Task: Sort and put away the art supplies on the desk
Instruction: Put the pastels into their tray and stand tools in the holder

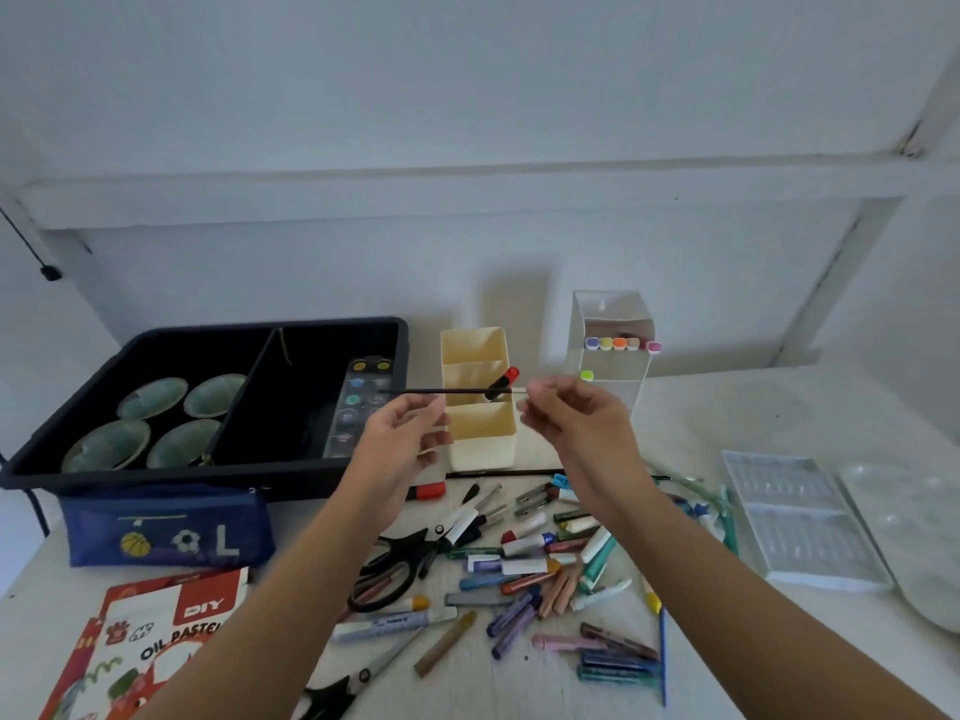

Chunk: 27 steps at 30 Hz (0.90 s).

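Brush [452, 391] pinched in R hand [566, 423] over cream organizer [480, 444].

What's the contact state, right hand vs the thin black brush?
Touching. Head view: the right hand pinches the thin black brush by its light-coloured end, holding it level above the desk.

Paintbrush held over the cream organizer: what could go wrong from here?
The right hand pinches the thin black paintbrush only at its pale end, so it might tip and drop onto the oil pastels below. Lowering it could also knock the red-capped marker leaning in the cream organizer.
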Motion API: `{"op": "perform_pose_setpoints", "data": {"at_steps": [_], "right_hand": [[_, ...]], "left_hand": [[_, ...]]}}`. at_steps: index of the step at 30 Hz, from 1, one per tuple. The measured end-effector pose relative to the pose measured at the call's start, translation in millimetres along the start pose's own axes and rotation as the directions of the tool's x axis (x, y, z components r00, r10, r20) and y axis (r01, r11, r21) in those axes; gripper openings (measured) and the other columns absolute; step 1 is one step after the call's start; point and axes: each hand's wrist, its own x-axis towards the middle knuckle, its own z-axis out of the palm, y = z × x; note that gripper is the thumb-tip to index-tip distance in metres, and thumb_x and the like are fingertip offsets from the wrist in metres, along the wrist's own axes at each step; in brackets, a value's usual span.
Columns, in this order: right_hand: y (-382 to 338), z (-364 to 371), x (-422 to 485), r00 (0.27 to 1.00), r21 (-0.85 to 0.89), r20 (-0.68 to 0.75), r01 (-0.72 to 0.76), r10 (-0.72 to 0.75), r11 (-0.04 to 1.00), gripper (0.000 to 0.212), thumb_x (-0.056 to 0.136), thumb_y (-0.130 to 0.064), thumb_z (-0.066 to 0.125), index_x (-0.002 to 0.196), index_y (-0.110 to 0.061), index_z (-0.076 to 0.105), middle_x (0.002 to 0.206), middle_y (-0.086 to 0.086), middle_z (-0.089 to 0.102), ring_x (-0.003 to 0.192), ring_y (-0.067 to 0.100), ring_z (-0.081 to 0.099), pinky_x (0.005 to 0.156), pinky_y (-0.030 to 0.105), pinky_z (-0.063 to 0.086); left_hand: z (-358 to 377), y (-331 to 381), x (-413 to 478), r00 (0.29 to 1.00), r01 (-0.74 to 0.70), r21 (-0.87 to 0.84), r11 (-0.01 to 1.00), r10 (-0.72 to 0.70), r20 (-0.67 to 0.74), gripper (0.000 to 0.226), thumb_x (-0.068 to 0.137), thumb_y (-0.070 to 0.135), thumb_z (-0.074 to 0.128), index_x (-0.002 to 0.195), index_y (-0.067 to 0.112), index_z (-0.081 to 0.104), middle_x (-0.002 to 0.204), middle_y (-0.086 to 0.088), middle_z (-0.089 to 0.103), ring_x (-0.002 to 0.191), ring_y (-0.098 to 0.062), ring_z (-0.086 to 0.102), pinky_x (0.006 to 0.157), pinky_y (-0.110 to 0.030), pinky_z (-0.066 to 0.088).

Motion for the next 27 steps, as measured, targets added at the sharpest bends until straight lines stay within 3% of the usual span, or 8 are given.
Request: {"op": "perform_pose_setpoints", "data": {"at_steps": [3, 6, 8, 11, 16, 20, 24, 27], "right_hand": [[-6, 12, 18, 0.985, -0.071, -0.100, 0.133, -0.139, 0.989, 0.012, 0.095, -0.010, 0.064, 0.096, 0.001, 0.068, 0.084, 0.011, 0.074, 0.085, 0.024, 0.072, 0.085, 0.031, 0.059], [-13, 23, 41, 0.936, -0.207, -0.187, 0.260, -0.299, 0.943, 0.015, 0.097, -0.015, 0.063, 0.098, 0.000, 0.066, 0.080, 0.005, 0.074, 0.081, 0.021, 0.074, 0.082, 0.029, 0.059], [-19, 26, 57, 0.904, -0.264, -0.196, 0.324, -0.379, 0.908, 0.014, 0.098, -0.017, 0.062, 0.097, -0.003, 0.065, 0.078, 0.001, 0.072, 0.079, 0.024, 0.073, 0.077, 0.032, 0.061], [-22, 29, 78, 0.869, -0.368, -0.173, 0.381, -0.465, 0.849, 0.013, 0.101, -0.017, 0.058, 0.098, -0.005, 0.063, 0.084, -0.004, 0.068, 0.077, 0.022, 0.073, 0.070, 0.033, 0.061], [-17, 31, 107, 0.836, -0.519, -0.141, 0.394, -0.531, 0.758, 0.010, 0.102, -0.017, 0.055, 0.097, -0.010, 0.061, 0.086, 0.002, 0.071, 0.073, 0.014, 0.070, 0.065, 0.027, 0.057], [-2, 33, 125, 0.900, -0.599, -0.051, 0.319, -0.433, 0.734, 0.012, 0.102, -0.015, 0.056, 0.096, -0.007, 0.062, 0.081, 0.005, 0.071, 0.066, 0.015, 0.068, 0.067, 0.027, 0.057], [11, 37, 137, 0.960, -0.603, 0.026, 0.238, -0.280, 0.762, 0.014, 0.102, -0.013, 0.055, 0.096, -0.003, 0.063, 0.081, 0.009, 0.072, 0.069, 0.021, 0.070, 0.070, 0.027, 0.059], [20, 37, 143, 0.977, -0.698, 0.052, 0.185, -0.209, 0.692, 0.012, 0.102, -0.013, 0.052, 0.098, -0.007, 0.062, 0.083, 0.008, 0.072, 0.070, 0.020, 0.069, 0.070, 0.025, 0.057]], "left_hand": [[0, -6, 6, 1.000, -0.015, 0.227, 0.974, 0.010, 0.023, 0.018, 0.100, 0.033, 0.062, 0.112, 0.023, 0.071, 0.103, 0.004, 0.075, 0.098, -0.016, 0.070, 0.079, -0.029, 0.050], [-5, -22, 8, 0.987, -0.147, 0.681, 0.717, 0.067, 0.143, 0.019, 0.103, 0.034, 0.056, 0.119, 0.030, 0.066, 0.116, 0.015, 0.065, 0.107, -0.006, 0.061, 0.083, -0.021, 0.046], [-8, -35, 9, 0.969, -0.242, 0.788, 0.566, 0.094, 0.230, 0.025, 0.104, 0.031, 0.054, 0.128, 0.029, 0.063, 0.123, 0.017, 0.058, 0.114, -0.003, 0.056, 0.094, -0.022, 0.044], [-12, -50, 13, 0.945, -0.326, 0.818, 0.475, 0.165, 0.281, 0.028, 0.105, 0.027, 0.051, 0.132, 0.031, 0.060, 0.121, 0.012, 0.055, 0.112, -0.008, 0.055, 0.102, -0.029, 0.047], [-12, -58, 25, 0.909, -0.395, 0.796, 0.458, 0.319, 0.268, 0.019, 0.105, 0.027, 0.049, 0.120, 0.038, 0.053, 0.104, 0.015, 0.053, 0.093, -0.001, 0.055, 0.080, -0.020, 0.048], [-13, -62, 37, 0.932, -0.348, 0.798, 0.491, 0.277, 0.235, 0.021, 0.106, 0.028, 0.049, 0.125, 0.027, 0.059, 0.105, 0.009, 0.053, 0.085, -0.006, 0.055, 0.082, -0.023, 0.049], [-12, -65, 41, 0.926, -0.354, 0.807, 0.473, 0.298, 0.232, 0.011, 0.107, 0.026, 0.049, 0.104, 0.029, 0.059, 0.099, 0.009, 0.055, 0.079, -0.006, 0.057, 0.077, -0.024, 0.051], [-12, -65, 41, 0.929, -0.347, 0.805, 0.481, 0.297, 0.223, 0.013, 0.106, 0.026, 0.050, 0.108, 0.024, 0.062, 0.100, 0.013, 0.055, 0.081, -0.006, 0.059, 0.080, -0.030, 0.056]]}}
